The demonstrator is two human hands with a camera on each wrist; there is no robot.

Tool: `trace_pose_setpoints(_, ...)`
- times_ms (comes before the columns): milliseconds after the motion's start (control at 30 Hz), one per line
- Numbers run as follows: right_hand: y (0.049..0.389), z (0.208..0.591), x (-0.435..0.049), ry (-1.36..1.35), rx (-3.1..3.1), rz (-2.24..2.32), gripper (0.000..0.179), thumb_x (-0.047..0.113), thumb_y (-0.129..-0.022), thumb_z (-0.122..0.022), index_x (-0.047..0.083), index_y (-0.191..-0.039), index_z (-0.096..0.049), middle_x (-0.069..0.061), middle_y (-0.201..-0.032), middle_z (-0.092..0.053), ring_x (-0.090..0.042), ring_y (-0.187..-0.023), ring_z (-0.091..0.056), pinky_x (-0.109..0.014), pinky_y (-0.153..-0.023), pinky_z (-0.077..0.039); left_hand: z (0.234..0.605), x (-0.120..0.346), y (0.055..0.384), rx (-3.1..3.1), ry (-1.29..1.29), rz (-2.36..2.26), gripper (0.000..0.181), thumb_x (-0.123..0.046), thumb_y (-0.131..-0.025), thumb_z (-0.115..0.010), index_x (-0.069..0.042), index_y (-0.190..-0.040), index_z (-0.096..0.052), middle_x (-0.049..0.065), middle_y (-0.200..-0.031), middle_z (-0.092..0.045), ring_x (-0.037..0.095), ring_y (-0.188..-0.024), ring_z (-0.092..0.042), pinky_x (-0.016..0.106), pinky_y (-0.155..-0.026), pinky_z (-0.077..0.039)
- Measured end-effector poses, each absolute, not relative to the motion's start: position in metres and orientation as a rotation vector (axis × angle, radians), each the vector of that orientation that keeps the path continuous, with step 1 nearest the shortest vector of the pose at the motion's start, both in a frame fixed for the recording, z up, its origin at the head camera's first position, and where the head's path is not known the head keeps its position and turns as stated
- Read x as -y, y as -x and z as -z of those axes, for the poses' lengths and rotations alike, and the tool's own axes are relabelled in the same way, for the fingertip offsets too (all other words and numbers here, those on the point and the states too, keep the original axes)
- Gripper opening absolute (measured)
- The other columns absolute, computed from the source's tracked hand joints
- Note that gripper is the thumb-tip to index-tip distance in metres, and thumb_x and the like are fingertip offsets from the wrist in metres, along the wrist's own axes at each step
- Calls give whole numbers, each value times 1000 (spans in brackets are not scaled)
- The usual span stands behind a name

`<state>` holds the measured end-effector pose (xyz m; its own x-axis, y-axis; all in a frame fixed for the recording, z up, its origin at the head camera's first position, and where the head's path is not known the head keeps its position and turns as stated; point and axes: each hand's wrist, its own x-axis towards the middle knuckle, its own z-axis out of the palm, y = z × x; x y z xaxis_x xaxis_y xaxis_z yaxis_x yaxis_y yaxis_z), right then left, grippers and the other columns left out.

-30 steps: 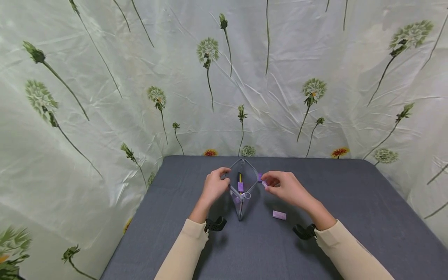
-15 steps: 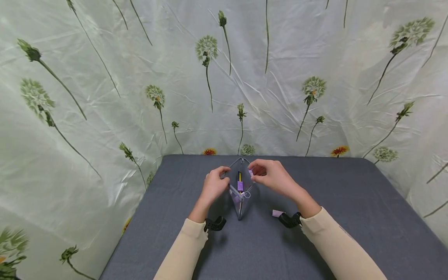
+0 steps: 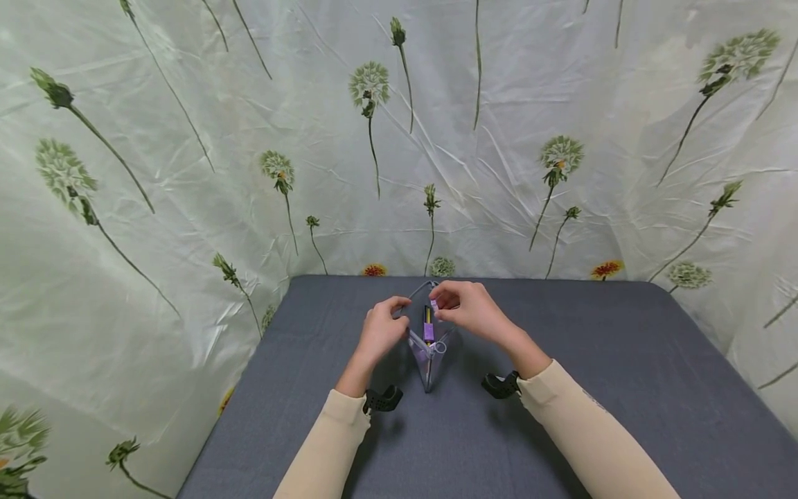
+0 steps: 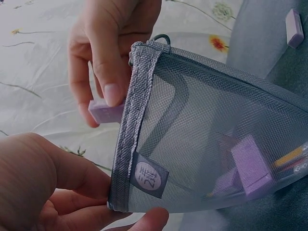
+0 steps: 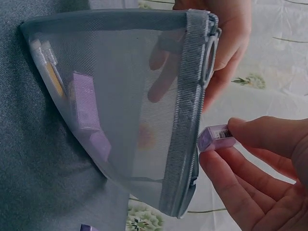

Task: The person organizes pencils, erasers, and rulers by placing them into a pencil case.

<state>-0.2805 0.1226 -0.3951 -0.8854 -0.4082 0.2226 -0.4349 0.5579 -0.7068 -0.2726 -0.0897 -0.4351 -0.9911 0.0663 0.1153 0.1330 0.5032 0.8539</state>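
In the left wrist view, the rim of the mesh pouch [image 4: 207, 110] is pinched by the left hand [image 4: 48, 187], thumb and fingers closed on it. Two blocks appear to be stowed already, one lilac block [image 4: 252, 166] showing clearly through the mesh beside a yellow pencil [image 4: 288, 157]. A loose block [image 4: 294, 29] is left on the tabletop [image 4: 288, 67], so the filling may be judged well along but unfinished.

In the right wrist view, a held block [image 5: 219, 138] is pinched between thumb and fingers by the right hand [image 5: 269, 163], close to the pouch's mouth and not yet released. A purple piece [image 5: 89, 227] is cut off at the lower edge; whether it is the loose block cannot be told.

In the head view, the held block appears over the opening, whereas a second ago it was held outside the right rim. The pale block then seen on the tabletop is now hidden, apparently by the black wrist device [image 3: 499, 386]. The left grip is unchanged.
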Motion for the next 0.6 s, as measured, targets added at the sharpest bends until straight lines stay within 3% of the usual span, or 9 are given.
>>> trace_pose_setpoints(367, 285, 398, -114, -758, 2794, -1136, 24, 7, -88, -77, 18, -110, -72, 5, -90, -70, -10, -82, -67, -33, -71, -55, 434, 90, 272, 2663, 190, 1531, 39, -4, -90, -59, -14, -127, -69, 12, -134, -63, 31, -68, -70, 28, -48, -41)
trace_pose_setpoints(600, 288, 399, -112, -853, 2850, -1047, 33, 8, -89, -76, 18, -120, -71, 3, -94, -71, -12, -85, -68, -32, -71, -54, 434, 92, 273, 2660, 230, 1466, 42, -3, -86, -58, -13, -125, -70, 10, -130, -66, 11, -41, -44, 27, -46, -38)
